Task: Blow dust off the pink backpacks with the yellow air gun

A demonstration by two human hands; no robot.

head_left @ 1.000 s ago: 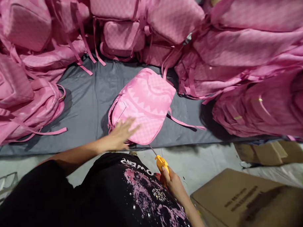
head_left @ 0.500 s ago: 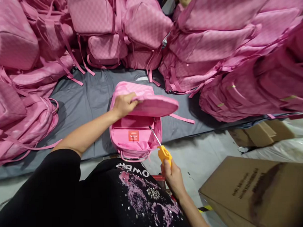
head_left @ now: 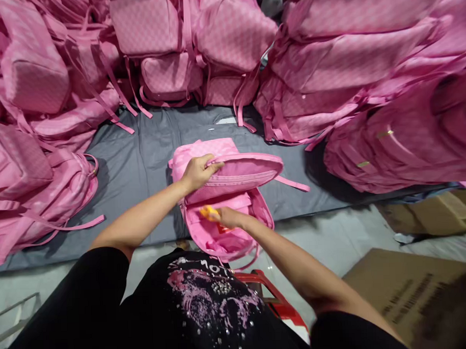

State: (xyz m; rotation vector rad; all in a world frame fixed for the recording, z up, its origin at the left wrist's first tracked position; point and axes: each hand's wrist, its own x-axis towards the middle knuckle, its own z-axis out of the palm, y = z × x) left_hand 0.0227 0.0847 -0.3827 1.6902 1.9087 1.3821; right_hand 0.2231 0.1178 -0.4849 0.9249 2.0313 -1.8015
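Right hand (head_left: 229, 218) has moved into checkered pink backpack (head_left: 234, 200), fingers around yellow tool handle (head_left: 209, 213); left hand (head_left: 198, 172) grips raised flap (head_left: 248, 178). Backpack lies unzipped on desk (head_left: 137, 172), top toward black shirt (head_left: 157, 309), long axis running away.

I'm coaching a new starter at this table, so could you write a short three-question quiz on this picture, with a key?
1. What does the left hand grip?
2. True or false: the printed carton is on the person's right.
3. What colour is the tool in the right hand? A green, B yellow, C blue.

Key:
1. The raised flap of the open bag.
2. True.
3. B.
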